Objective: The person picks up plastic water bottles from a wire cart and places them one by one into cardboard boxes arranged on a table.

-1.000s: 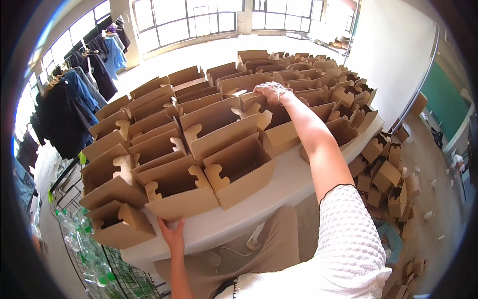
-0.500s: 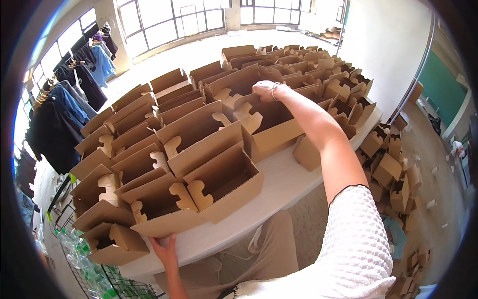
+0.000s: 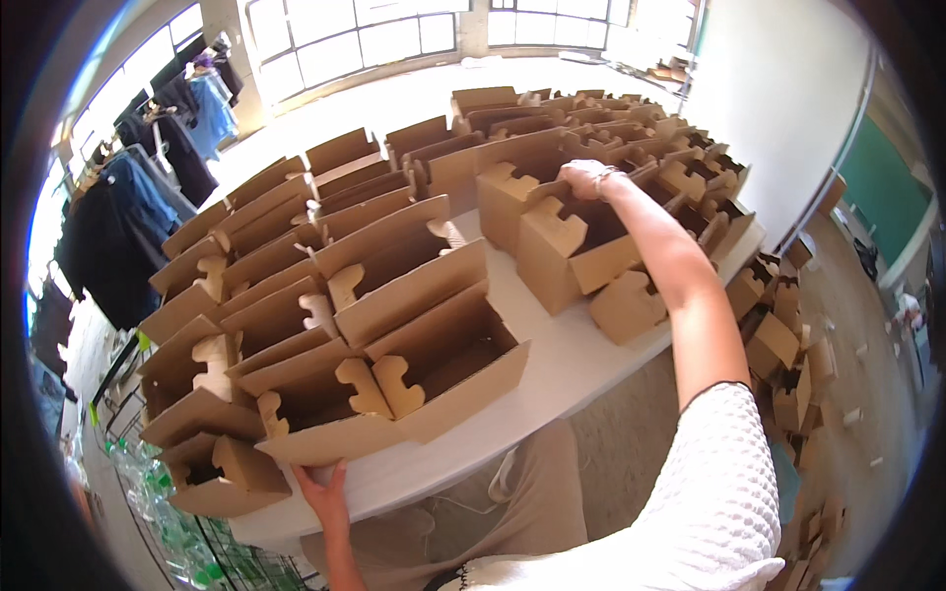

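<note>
Rows of open brown cardboard boxes with notched flaps cover a white table [image 3: 473,433]. My right hand [image 3: 588,180] reaches across to the far middle, fingers curled over the upright walls where two open cardboard boxes [image 3: 554,254] stand side by side; the fingertips are hidden inside. These two boxes are apart from the group on the left, with a strip of bare tabletop between. At the near left, my left hand [image 3: 325,499] lies at the table edge with thumb and finger spread, touching the bottom of a front cardboard box [image 3: 330,440].
A smaller box [image 3: 629,307] stands near the table's right edge. More boxes [image 3: 774,345] are heaped on the floor at right. Clothes [image 3: 123,217] hang on a rack at left, above a wire crate of green-capped plastic bottles [image 3: 163,502]. A white wall panel [image 3: 778,108] rises behind.
My right hand has moved right, and the two boxes under it have slid right, away from the left group, baring a strip of tabletop. My left hand stays in place.
</note>
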A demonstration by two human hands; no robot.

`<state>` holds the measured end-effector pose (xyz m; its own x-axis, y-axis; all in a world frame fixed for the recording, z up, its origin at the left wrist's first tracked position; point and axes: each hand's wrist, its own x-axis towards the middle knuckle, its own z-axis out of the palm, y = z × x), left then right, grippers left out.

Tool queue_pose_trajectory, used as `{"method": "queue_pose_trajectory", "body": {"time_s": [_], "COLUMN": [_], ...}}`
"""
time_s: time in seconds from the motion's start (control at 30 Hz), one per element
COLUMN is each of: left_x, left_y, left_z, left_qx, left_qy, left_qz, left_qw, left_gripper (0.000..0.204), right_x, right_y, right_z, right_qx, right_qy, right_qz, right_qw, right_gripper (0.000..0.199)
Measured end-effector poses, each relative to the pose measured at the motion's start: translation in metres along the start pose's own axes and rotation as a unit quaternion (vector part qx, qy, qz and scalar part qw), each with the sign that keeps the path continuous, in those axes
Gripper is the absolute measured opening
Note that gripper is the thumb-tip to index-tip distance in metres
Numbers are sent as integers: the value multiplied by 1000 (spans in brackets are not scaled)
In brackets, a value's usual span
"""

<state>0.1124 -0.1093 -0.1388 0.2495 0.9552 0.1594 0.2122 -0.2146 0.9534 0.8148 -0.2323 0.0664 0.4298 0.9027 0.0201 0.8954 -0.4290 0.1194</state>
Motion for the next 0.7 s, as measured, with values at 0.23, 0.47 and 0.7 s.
{"method": "queue_pose_trajectory", "body": {"time_s": [0.23, 0.47, 0.7], "left_x": [1, -2, -6], "left_y": [9, 14, 7], "left_z": [5, 3, -3], "left_qx": [3, 7, 17], "left_qy": [7, 6, -14], "left_qz": [-15, -55, -69], "left_qw": [1000, 998, 997], "left_gripper": [89, 91, 92], "right_x": [46, 153, 265], "right_y": [-31, -136, -159], "right_z": [-81, -75, -20], "right_qx": [189, 174, 62], "right_qy": [-146, 70, 65], "right_qz": [-27, -89, -35], "right_qw": [971, 978, 995], "right_gripper": [68, 64, 62]}}
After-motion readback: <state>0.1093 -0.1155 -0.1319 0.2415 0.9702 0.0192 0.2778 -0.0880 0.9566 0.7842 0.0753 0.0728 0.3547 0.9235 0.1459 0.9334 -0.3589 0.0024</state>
